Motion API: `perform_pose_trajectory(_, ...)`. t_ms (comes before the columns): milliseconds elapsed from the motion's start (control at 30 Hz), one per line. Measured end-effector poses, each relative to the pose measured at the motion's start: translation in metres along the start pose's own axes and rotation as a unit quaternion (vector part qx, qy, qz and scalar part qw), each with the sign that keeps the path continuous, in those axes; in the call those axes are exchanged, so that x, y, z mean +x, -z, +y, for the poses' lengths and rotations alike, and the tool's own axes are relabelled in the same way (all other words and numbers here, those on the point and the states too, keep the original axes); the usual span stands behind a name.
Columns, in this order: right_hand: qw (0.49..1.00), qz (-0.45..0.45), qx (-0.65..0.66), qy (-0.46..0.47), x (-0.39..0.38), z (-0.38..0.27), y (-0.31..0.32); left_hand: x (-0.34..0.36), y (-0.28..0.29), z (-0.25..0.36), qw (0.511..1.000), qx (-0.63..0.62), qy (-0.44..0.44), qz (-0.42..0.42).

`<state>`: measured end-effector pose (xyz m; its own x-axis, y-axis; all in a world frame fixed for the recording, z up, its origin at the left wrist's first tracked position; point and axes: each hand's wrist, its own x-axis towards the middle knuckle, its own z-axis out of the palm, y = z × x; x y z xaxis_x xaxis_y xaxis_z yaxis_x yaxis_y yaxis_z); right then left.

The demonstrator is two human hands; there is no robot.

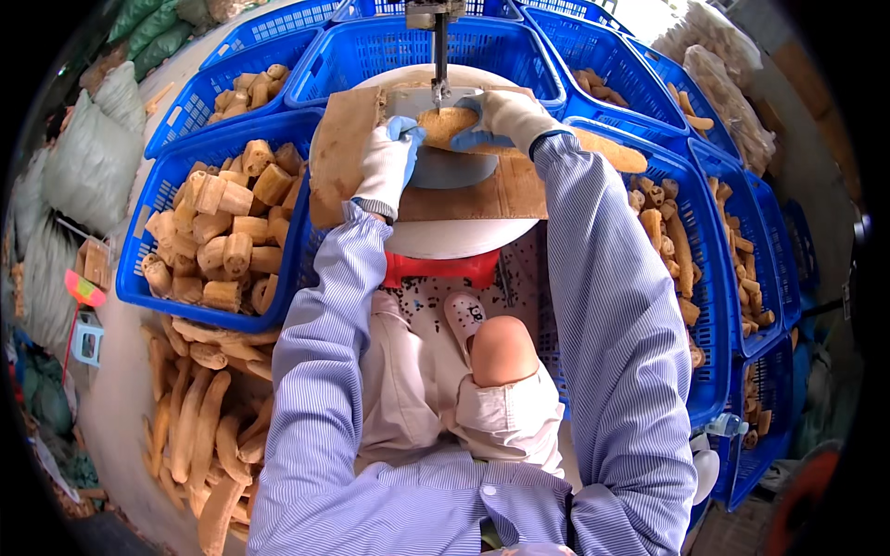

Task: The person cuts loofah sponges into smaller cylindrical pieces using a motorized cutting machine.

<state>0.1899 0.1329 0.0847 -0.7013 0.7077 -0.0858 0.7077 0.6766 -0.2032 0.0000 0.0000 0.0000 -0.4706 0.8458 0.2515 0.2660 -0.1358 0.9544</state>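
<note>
- The dried gourd [443,128] is gripped by the right hand [501,122], its arm [614,269] stretched forward.
- The left hand [390,159] is held curled near one end (grip cannot be told).

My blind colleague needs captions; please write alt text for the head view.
A white-and-blue-gloved right hand grips a rough tan piece at an upright metal post; the left hand, gloved alike, is near the piece's left end. Blue plastic baskets, several with cut tan pieces, stand around.
</note>
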Motion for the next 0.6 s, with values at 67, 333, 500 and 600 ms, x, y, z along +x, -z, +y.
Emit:
perform_pose_trajectory(67, 0.997, 0.05, 0.065, 0.002, 0.046, 0.066, -0.033, 0.006, -0.008, 0.012, 0.999, 0.034, -0.04, 0.003)
perform_pose_trajectory(333, 0.994, -0.013, -0.069, -0.084, 0.027, -0.024, 0.001, 0.024, 0.009, -0.003, 0.997, 0.061, 0.001, 0.043)
perform_pose_trajectory(500, 0.997, 0.01, -0.082, -0.005, -0.077, -0.043, 0.037, -0.033, 0.005, -0.006, 0.995, 0.013, -0.041, 0.093)
perform_pose_trajectory(600, 0.996, 0.076, -0.041, 0.026, -0.149, -0.027, 0.049, -0.088, -0.019, 0.026, 0.992, -0.092, -0.071, 0.049)
